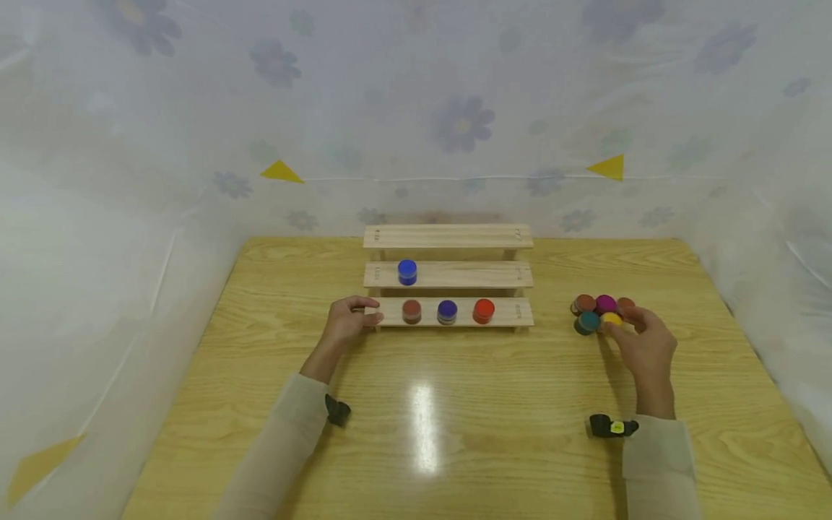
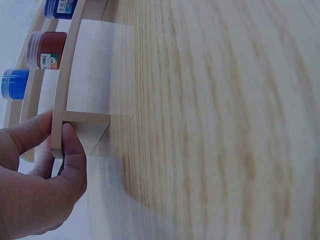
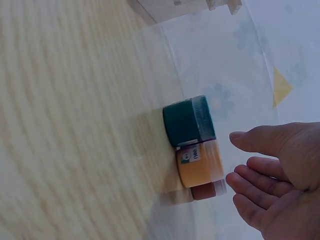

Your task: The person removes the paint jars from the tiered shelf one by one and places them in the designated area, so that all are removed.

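Observation:
My left hand (image 1: 347, 321) pinches the left end of the lowest board of a three-step wooden rack (image 1: 513, 312), thumb on one face and fingers on the other, as the left wrist view shows. On that board stand a brown paint jar (image 2: 50, 50), a dark blue jar (image 1: 447, 312) and a red jar (image 1: 484, 311). One bright blue jar (image 1: 407, 272) sits on the middle board. My right hand (image 3: 280, 180) is just off the lids of a yellow-orange jar (image 3: 200, 162) and a teal jar (image 3: 185, 121), thumb and fingers apart, holding nothing.
Behind the teal and yellow jars are a brown jar (image 1: 584, 304), a purple jar (image 1: 606, 304) and another reddish-brown jar (image 1: 626, 306), grouped closely. The rack's top board (image 1: 448, 236) carries nothing. A flowered plastic sheet (image 1: 416, 115) walls the wooden table (image 1: 507, 419) at back and sides.

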Motion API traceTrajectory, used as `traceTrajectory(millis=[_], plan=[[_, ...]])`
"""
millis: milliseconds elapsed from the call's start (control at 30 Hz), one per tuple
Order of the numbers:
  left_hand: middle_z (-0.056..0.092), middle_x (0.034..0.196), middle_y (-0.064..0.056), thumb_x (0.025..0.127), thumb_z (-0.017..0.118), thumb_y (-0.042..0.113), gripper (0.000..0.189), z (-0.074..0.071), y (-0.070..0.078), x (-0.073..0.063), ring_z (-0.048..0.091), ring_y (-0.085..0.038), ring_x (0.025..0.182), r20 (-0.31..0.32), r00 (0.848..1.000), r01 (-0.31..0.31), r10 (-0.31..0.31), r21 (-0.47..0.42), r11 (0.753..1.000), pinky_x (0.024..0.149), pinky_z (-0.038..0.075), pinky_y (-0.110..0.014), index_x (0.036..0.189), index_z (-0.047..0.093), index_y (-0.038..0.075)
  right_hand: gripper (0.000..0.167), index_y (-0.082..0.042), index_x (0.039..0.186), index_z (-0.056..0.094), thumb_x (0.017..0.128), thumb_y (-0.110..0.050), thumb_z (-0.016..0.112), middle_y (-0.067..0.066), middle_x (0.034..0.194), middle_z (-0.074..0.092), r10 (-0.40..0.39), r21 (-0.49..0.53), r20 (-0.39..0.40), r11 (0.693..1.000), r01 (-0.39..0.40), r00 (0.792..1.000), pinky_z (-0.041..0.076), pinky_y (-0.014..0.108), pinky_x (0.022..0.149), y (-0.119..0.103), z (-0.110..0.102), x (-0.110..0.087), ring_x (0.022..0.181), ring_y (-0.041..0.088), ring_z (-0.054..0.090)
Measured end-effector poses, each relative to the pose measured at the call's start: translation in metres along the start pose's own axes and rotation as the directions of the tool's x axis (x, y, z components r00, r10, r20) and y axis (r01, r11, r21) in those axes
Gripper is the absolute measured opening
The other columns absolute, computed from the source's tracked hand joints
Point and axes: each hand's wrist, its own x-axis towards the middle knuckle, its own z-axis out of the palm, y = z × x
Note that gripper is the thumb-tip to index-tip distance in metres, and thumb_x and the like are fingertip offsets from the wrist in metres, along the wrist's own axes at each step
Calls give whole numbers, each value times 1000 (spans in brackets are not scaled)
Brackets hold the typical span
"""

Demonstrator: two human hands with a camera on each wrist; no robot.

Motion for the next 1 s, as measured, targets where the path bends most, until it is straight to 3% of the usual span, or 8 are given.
traceTrajectory(millis=[233,433,733,833,933,1000], plan=[[67,96,-10,83,71,3,28,1,1,0,65,-13,73,-8,1000,7,-7,6,1000,78,56,-35,110,66,0,50,-3,132,54,88,-23,67,16,135,55,-7,36,-74,999,9,997,41,41,106,-11,3,0,124,31,52],[66,91,-8,83,70,1,27,1,3,-2,64,-12,72,-3,1000,14,-14,-12,1000,81,56,-38,109,66,-1,48,0,131,53,89,-19,66,19,133,55,-10,110,-111,994,22,994,40,46,106,-23,9,-6,125,35,51],[65,93,-8,83,70,2,28,0,-1,2,63,-11,73,-10,1000,9,-9,-4,1000,80,56,-35,110,65,-1,49,0,130,54,87,-19,69,18,128,57,-90,166,-140,980,113,986,43,48,101,-41,20,-11,120,34,54],[64,93,-8,83,70,2,28,1,-1,2,63,-11,74,-9,1000,15,-15,-4,1000,81,56,-35,111,65,-1,48,-2,129,55,87,-20,69,16,126,58,-100,153,-139,981,121,985,48,31,93,-48,23,-12,118,31,54],[64,93,-8,83,70,2,28,1,0,2,63,-11,74,-10,1000,20,-20,-5,1000,80,56,-34,111,65,-1,46,-5,129,56,87,-22,68,13,126,59,-91,163,-132,980,112,987,44,13,81,-55,27,-12,115,28,56],[64,93,-8,84,70,2,28,1,0,1,63,-11,74,-11,1000,20,-20,-5,1000,79,56,-34,111,65,-1,46,-6,129,56,88,-23,68,12,127,59,-85,174,-120,979,105,989,43,8,78,-59,29,-11,112,26,58]])
